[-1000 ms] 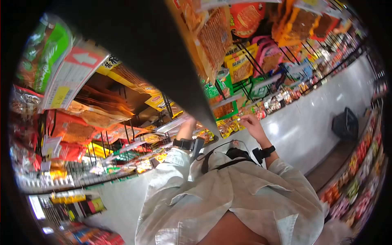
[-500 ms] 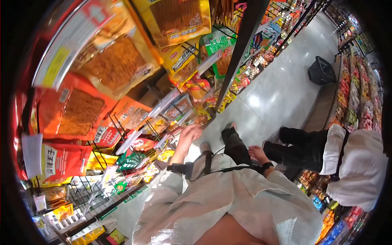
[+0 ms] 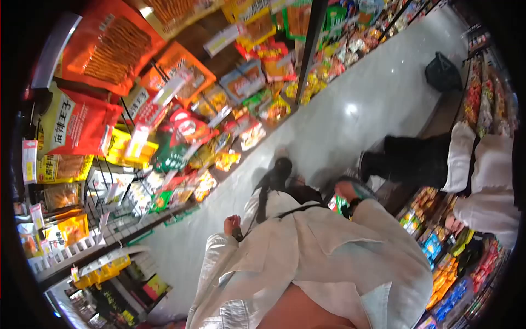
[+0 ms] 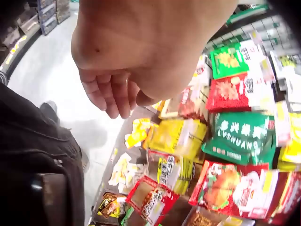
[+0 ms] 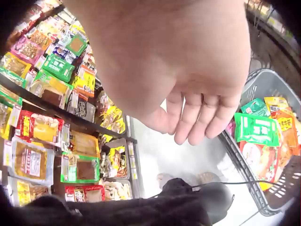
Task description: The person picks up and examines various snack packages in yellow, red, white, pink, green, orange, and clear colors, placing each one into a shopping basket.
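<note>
Empty and loosely curled, the left hand (image 4: 127, 61) hangs beside the snack shelves (image 5: 56, 110), the right hand (image 5: 181, 75) just beside a grey basket (image 5: 265, 84). Good handling here probably means lifting the fingers clear of the rim before lowering anything in. Slotted along its side, the basket carries colourful packets, including a shiny green packet (image 5: 256, 129) with white print.

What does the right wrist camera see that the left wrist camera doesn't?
Only the right wrist view shows the bare right hand and a grey, slotted plastic basket. Only the left wrist view shows the bare left hand and a green-edged wire-grid rack. Both show glossy pale floor and brightly coloured plastic packets on shelving.
</note>
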{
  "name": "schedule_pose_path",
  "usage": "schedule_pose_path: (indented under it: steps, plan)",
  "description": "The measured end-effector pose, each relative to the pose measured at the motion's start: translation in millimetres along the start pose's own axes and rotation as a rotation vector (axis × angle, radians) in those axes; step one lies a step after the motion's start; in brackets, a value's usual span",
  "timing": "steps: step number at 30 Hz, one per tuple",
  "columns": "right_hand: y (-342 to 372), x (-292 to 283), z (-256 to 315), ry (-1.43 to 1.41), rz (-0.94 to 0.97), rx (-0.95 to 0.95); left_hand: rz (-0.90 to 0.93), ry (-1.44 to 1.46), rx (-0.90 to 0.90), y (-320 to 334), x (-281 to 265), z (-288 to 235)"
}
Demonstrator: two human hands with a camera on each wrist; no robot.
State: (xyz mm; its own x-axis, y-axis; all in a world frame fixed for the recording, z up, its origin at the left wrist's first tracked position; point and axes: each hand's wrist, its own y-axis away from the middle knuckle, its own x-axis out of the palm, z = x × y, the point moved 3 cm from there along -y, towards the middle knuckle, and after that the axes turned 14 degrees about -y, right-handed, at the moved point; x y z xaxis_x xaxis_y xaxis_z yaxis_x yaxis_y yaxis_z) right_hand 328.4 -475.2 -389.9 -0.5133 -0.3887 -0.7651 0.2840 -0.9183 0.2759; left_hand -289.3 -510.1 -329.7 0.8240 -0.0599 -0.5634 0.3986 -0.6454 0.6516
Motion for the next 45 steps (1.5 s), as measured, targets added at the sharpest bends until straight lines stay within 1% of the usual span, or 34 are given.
schedule_pose_path:
  steps: [1,2,3,5,6,7,9,10,11,13,14,15,16,17,18,19,21,22,24,26,27,28,29,30,33,34,36,37,38,41,42,43,44,45]
  plan:
    - [-4.5,9.0,0.3,0.015,0.0,-0.207,-0.021,-0.548,0.31,18.0,-14.0,6.7]
    - [-7.7,19.1,-1.3,0.041,-0.006,-0.415,-0.009,-0.539,0.288,29.3,-28.5,24.3]
    - [-0.1,36.3,5.2,0.047,0.013,-0.212,0.007,-0.526,0.258,43.5,-40.6,48.7]
    - [15.9,26.5,55.7,-1.384,-0.286,0.93,0.03,-0.48,0.225,55.2,-58.6,84.3]
    - [23.3,34.7,66.6,-1.394,-0.29,0.896,-0.001,-0.597,0.272,58.7,-65.6,91.4]
    - [33.6,40.0,84.1,-1.407,-0.312,0.892,-0.037,-0.107,0.008,55.3,-70.9,105.8]
    - [53.4,45.9,116.5,-1.424,-0.362,0.877,-0.098,0.877,-0.53,42.2,-59.3,125.9]
    - [66.0,60.2,122.9,-1.468,-0.375,0.889,-0.012,0.818,-0.551,41.0,-65.3,107.7]
    - [80.5,76.5,120.9,-1.452,-0.376,0.898,0.089,0.781,-0.529,26.4,-65.1,103.7]
    - [116.6,115.0,123.6,-1.425,-0.371,0.927,0.282,0.693,-0.491,-2.4,-72.0,112.2]
    - [133.8,110.2,152.8,-1.513,-0.423,0.935,0.346,0.735,-0.523,-16.6,-72.8,113.1]
    - [148.8,110.8,174.8,-1.409,-0.413,1.003,0.444,0.772,-0.386,-23.8,-78.1,107.7]
    - [163.8,123.3,189.3,-1.445,-0.416,1.093,0.543,0.81,-0.253,-26.0,-83.1,104.4]
    - [184.2,141.7,196.8,-1.476,-0.414,1.188,0.493,0.28,0.218,-31.3,-91.0,103.8]
    - [203.6,175.2,188.5,-1.436,-0.356,1.193,0.499,0.44,0.042,-28.7,-99.0,95.4]
    - [217.2,186.3,204.9,-1.46,-0.342,1.256,0.406,0.553,-0.21,-14.6,-110.5,81.9]
    - [238.0,195.8,235.4,-1.52,-0.198,1.106,0.33,0.538,-0.261,5.4,-136.1,87.1]
    - [240.0,197.9,243.4,-1.344,-0.131,0.984,0.387,0.683,-0.347,-0.3,-142.4,114.9]
    - [248.5,203.0,256.3,-1.0,-0.006,0.739,0.5,0.965,-0.519,-18.8,-153.8,191.9]
    - [250.2,180.5,292.6,-1.127,-0.093,1.099,0.394,1.115,-0.583,-8.9,-163.4,227.5]
    - [253.4,185.1,284.0,-1.012,-0.101,0.946,0.333,1.192,-0.615,-1.1,-167.6,243.1]
    - [257.8,196.1,269.5,-0.899,-0.105,0.791,0.421,1.174,-0.51,5.1,-172.5,252.5]
    - [261.3,203.7,257.7,-0.788,-0.105,0.637,0.38,1.147,-0.517,18.7,-177.4,256.6]
    - [256.7,195.5,258.8,-0.46,0.009,0.378,0.338,1.121,-0.522,35.4,-182.8,253.9]
    - [245.0,193.0,243.6,-1.155,-0.081,0.822,0.223,1.11,-0.598,78.1,-184.1,260.6]
    - [239.0,191.1,237.2,-1.158,-0.108,0.873,0.183,1.115,-0.635,94.0,-182.7,267.5]
    - [229.3,211.3,185.3,-1.19,-0.022,0.849,0.09,1.076,-0.643,134.3,-176.6,279.4]
    - [222.0,211.2,178.8,-1.213,0.025,0.842,0.038,1.049,-0.65,156.7,-174.1,287.1]
    - [221.6,211.0,169.3,-1.228,-0.039,0.942,0.007,1.034,-0.693,178.0,-170.9,298.8]
    - [208.8,238.8,107.5,-0.987,-0.088,0.774,-0.078,0.985,-0.815,248.6,-159.3,323.6]
    - [202.8,223.4,110.9,-1.155,-0.061,0.937,-0.114,0.948,-0.856,271.6,-155.8,331.5]
    - [202.5,241.0,80.8,-1.029,0.038,0.883,-0.126,0.931,-0.893,290.4,-152.8,345.2]
    - [212.4,277.9,29.5,-0.904,0.136,0.825,-0.143,0.928,-0.919,308.2,-152.8,370.2]
    - [203.1,263.5,32.5,-1.029,0.119,0.98,-0.141,0.893,-1.008,322.4,-154.7,384.5]
